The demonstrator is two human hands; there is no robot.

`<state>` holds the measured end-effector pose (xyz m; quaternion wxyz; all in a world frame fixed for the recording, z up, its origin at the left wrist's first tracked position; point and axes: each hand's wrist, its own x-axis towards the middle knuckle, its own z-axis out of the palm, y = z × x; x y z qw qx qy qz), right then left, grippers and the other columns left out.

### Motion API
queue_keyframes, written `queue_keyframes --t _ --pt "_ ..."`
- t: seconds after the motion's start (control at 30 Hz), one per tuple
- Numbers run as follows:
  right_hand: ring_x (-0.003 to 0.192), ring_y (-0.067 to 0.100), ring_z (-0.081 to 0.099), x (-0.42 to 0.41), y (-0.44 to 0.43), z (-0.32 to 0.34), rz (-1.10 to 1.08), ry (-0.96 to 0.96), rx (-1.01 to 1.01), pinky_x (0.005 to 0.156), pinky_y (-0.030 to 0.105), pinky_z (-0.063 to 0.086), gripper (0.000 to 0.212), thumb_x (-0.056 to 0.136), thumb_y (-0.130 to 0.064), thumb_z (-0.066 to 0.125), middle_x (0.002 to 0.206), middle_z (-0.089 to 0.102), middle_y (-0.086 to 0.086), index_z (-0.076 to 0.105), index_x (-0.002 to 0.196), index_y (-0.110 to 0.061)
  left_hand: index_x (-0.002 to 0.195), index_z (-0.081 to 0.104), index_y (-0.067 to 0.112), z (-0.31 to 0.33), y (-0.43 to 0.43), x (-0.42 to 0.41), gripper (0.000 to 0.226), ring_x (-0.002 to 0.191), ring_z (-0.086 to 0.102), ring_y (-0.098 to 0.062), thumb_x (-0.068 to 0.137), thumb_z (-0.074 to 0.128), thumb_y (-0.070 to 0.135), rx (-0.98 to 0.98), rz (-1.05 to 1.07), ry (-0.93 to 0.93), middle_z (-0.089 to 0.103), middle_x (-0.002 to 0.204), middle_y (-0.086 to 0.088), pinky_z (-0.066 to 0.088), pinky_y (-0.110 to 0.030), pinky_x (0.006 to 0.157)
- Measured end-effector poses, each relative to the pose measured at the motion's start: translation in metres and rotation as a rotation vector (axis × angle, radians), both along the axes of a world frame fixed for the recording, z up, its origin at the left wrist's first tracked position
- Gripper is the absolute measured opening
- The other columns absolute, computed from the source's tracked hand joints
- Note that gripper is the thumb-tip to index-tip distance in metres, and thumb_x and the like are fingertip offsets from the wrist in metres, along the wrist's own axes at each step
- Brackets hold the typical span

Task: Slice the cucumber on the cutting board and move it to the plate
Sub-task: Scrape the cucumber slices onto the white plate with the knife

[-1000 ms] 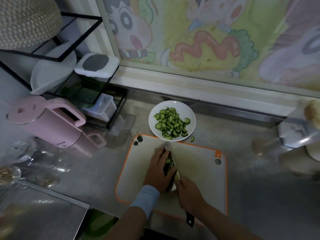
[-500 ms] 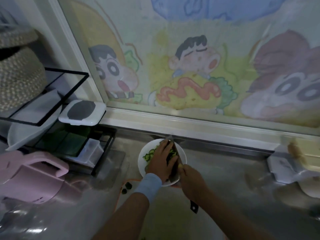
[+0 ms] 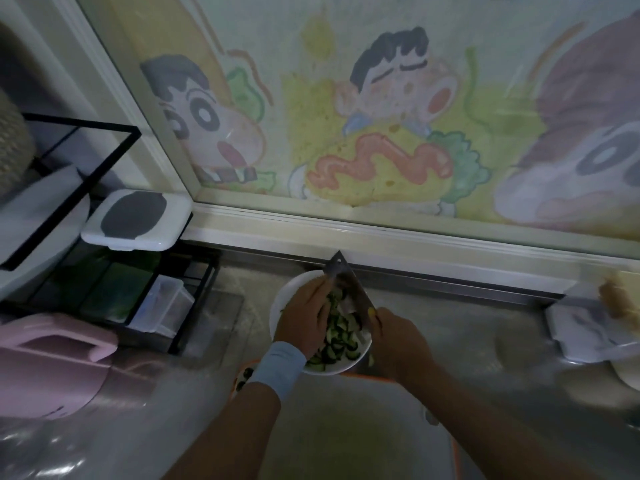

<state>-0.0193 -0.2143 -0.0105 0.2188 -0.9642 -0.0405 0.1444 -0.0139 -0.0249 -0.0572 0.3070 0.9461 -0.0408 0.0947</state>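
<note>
Knife (image 3: 341, 271) moved from cutting board (image 3: 346, 427) to over plate (image 3: 280, 306), left hand (image 3: 304, 320) fingers straight against cucumber slices (image 3: 337, 336), right hand (image 3: 398, 337) fingers clamped on knife

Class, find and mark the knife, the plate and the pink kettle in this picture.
knife (image 3: 348, 287), head view, on the blade.
plate (image 3: 282, 303), head view, on its bare left rim.
pink kettle (image 3: 45, 382), head view, on its body.
</note>
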Motion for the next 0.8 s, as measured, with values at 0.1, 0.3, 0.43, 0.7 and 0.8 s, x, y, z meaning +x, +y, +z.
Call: queue_keyframes --t 0.1,0.3,0.43,0.7,0.8 --pt "0.071 0.019 0.053 0.000 0.005 0.001 -0.004 0.004 0.061 0.061 0.027 0.035 0.035 0.103 -0.040 0.023 0.074 0.051 -0.004 0.046 0.085 -0.021 0.139 0.044 0.016 -0.002 -0.006 -0.003 0.043 0.133 0.035 -0.017 0.096 0.045 0.020 0.084 -0.182 0.035 0.039 0.146 -0.002 0.026 -0.026 0.110" --pt "0.076 0.019 0.056 0.001 0.013 0.006 -0.010 -0.024 0.048 0.065 0.029 0.040 0.031 0.103 -0.037 0.026 0.084 0.057 0.000 0.047 0.090 -0.019 0.117 0.064 0.016 -0.011 0.003 -0.017 0.030 0.110 0.059 -0.024 0.093 0.050 0.023 0.167 -0.071 0.013 0.063 0.120 -0.005 0.043 -0.033 0.097" --pt "0.075 0.021 0.060 0.001 0.022 0.004 -0.035 -0.025 0.066 0.065 0.031 0.048 0.034 0.103 -0.038 0.027 0.082 0.059 0.002 0.051 0.091 -0.017 0.132 0.051 0.017 0.000 -0.008 -0.020 0.042 0.124 0.046 -0.020 0.096 0.037 0.031 0.189 -0.166 -0.083 0.052 0.135 -0.002 0.035 -0.035 0.105" --pt "0.068 0.017 0.053 0.004 0.018 0.006 -0.088 -0.031 0.045 0.060 0.029 0.040 0.035 0.103 -0.038 0.024 0.078 0.057 -0.001 0.050 0.087 -0.019 0.096 0.070 0.020 -0.006 0.008 -0.023 0.020 0.104 0.056 -0.019 0.087 0.057 0.032 0.177 -0.093 -0.011 0.063 0.109 0.003 0.048 -0.035 0.091" --pt "0.067 0.017 0.054 0.003 0.020 0.008 -0.077 -0.035 0.022 0.059 0.028 0.040 0.034 0.103 -0.036 0.025 0.077 0.056 -0.001 0.049 0.087 -0.019 0.095 0.070 0.022 0.013 0.006 -0.018 0.021 0.093 0.058 -0.012 0.091 0.056 0.037 -0.013 0.045 0.136 0.066 0.100 0.005 0.041 -0.018 0.080"
